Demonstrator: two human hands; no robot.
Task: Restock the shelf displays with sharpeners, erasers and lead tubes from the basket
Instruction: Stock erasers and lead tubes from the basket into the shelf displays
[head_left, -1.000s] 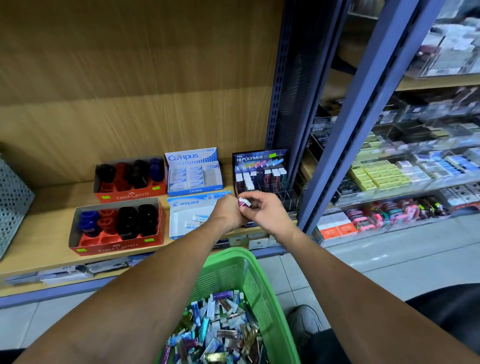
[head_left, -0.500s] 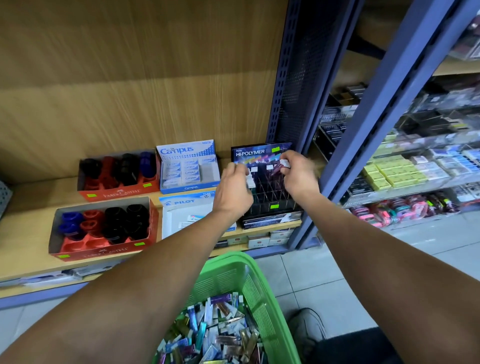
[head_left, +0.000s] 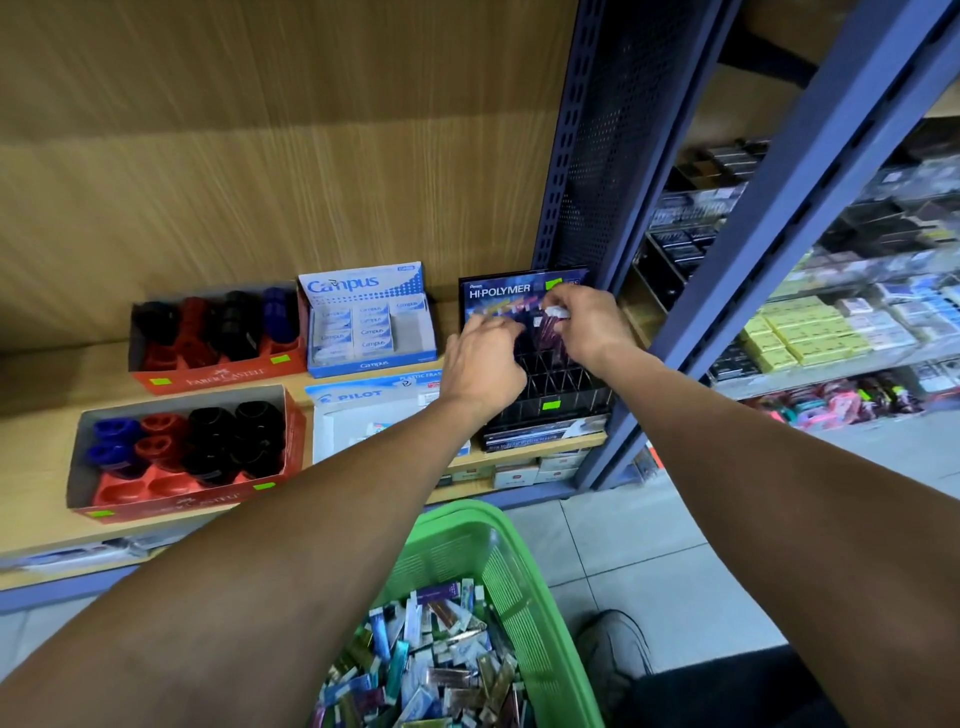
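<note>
Head camera view: both arms reach out to the black Hi-Polymer display rack (head_left: 550, 384) standing at the right end of the wooden shelf (head_left: 31, 395), against the blue upright (head_left: 587, 156). Right hand (head_left: 584, 325) has its fingers curled, pinching a small white-capped lead tube (head_left: 555, 312) over the back rows of the rack, just below the header card. Left hand (head_left: 485, 364) hovers over the rack's left side with fingers bent down into the compartments; whether it holds anything cannot be told. Lead tubes already stand in the rack's back row. Below the arms, off the shelf's front edge, a green basket (head_left: 498, 551) holds a heap of mixed lead tubes.
</note>
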